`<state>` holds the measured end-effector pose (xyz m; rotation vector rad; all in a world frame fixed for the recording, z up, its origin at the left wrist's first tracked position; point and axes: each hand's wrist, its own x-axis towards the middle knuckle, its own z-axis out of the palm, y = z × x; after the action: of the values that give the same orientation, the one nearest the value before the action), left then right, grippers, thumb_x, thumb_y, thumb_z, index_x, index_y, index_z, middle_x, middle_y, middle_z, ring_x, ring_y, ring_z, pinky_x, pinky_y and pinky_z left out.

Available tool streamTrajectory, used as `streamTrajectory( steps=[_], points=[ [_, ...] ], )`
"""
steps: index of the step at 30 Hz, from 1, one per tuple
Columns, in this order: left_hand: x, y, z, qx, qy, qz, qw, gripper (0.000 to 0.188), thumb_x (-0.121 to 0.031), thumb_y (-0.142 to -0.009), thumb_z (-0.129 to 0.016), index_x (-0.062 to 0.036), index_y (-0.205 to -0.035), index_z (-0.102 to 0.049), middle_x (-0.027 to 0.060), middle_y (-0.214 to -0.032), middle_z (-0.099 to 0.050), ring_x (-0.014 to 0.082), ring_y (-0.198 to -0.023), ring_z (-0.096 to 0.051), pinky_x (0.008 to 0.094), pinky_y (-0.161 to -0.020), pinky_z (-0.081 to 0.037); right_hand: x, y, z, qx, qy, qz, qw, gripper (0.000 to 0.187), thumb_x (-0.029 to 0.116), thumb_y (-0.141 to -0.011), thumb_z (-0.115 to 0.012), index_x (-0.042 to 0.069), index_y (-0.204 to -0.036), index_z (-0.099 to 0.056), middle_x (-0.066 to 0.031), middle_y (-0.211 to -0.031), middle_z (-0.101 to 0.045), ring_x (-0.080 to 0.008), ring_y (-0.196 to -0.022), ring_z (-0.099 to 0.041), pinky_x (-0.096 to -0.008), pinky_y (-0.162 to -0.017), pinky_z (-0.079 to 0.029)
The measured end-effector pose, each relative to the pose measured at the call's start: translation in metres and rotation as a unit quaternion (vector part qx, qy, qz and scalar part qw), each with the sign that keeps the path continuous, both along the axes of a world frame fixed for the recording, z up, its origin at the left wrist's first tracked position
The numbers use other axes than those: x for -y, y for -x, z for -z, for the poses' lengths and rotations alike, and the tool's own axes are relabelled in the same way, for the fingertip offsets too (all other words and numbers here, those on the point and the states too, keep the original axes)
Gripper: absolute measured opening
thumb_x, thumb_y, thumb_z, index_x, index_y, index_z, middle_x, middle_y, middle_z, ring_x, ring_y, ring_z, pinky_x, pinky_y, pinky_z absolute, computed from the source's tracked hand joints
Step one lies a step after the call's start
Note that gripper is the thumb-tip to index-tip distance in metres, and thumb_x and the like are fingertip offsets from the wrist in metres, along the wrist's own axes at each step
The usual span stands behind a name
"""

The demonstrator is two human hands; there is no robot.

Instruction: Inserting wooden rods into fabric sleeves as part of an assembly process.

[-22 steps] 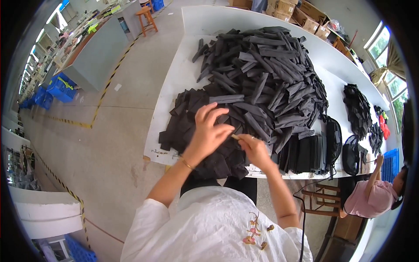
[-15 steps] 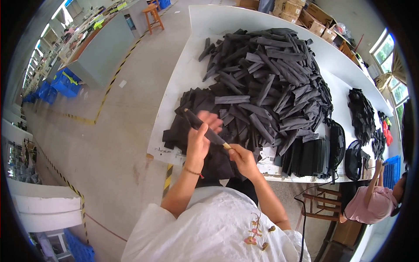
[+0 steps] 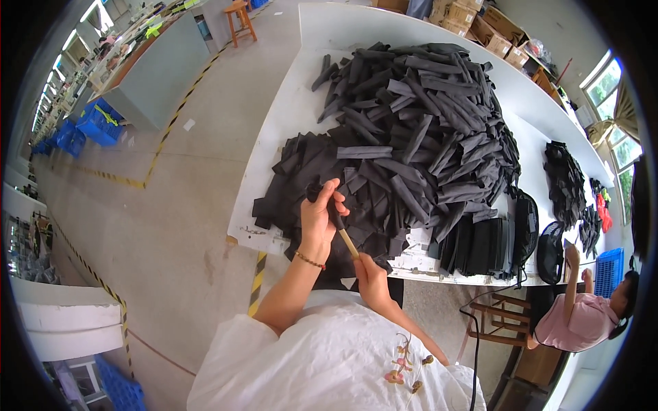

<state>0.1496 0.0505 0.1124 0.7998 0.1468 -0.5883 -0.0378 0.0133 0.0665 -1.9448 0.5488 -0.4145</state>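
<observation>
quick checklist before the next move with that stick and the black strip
1. Left hand grips a black strip: ok.
2. Right hand holds the lower end of the thin wooden stick: ok.
3. Stick's upper end inside the strip: cannot tell, the fingers hide it.
4. Pile of black strips lies within reach on the white table: ok.
5. Co-worker's hand stays far from the stick: ok.

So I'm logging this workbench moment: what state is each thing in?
Left hand: closed around a black strip, lifted.
Right hand: gripping the wooden stick, which is pushed into the strip.
Pile of black strips: loose, heaped on the white table.
Folded black pieces: stacked upright at the table edge.
</observation>
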Motion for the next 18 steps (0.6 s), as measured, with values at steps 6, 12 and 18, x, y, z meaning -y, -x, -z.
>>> streamTrajectory(
  steps=[6, 12, 18],
  points=[
    [-0.013, -0.034, -0.019, 0.068, -0.004, -0.064, 0.996, 0.025, -0.025, -0.093, -0.064, -0.0005, -0.100, -0.066, -0.0038, -0.052, -0.041, 0.0040, -0.037, -0.028, 0.0208, -0.036, -0.019, 0.003, 0.081, -0.004, -0.090, -0.014, -0.030, 0.995, 0.012, 0.009, -0.093, -0.059, 0.003, -0.104, -0.061, -0.0194, -0.075, -0.063, -0.0332, -0.066, -0.064, -0.0364, -0.058, -0.049],
    [0.003, -0.032, -0.011, 0.011, -0.005, -0.061, 0.998, 0.026, -0.027, -0.093, -0.065, -0.0032, -0.104, -0.064, -0.0059, -0.054, -0.039, 0.0033, -0.040, -0.029, 0.0203, -0.040, -0.023, 0.030, 0.101, -0.021, -0.133, -0.059, 0.035, 0.989, 0.013, 0.012, -0.091, -0.065, 0.002, -0.098, -0.063, -0.0042, -0.064, -0.058, -0.0083, -0.059, -0.051, -0.0265, -0.053, -0.042],
    [0.023, 0.006, -0.003, -0.043, -0.026, -0.032, 0.998, 0.021, -0.023, -0.094, -0.062, -0.0039, -0.103, -0.062, -0.0044, -0.060, -0.044, 0.0037, -0.045, -0.034, 0.0200, -0.044, -0.028, 0.025, -0.020, -0.045, 0.137, -0.154, 0.137, 0.969, 0.018, 0.015, -0.093, -0.065, 0.001, -0.102, -0.058, 0.0057, -0.068, -0.050, -0.0018, -0.061, -0.041, -0.0185, -0.053, -0.034]
  ],
)
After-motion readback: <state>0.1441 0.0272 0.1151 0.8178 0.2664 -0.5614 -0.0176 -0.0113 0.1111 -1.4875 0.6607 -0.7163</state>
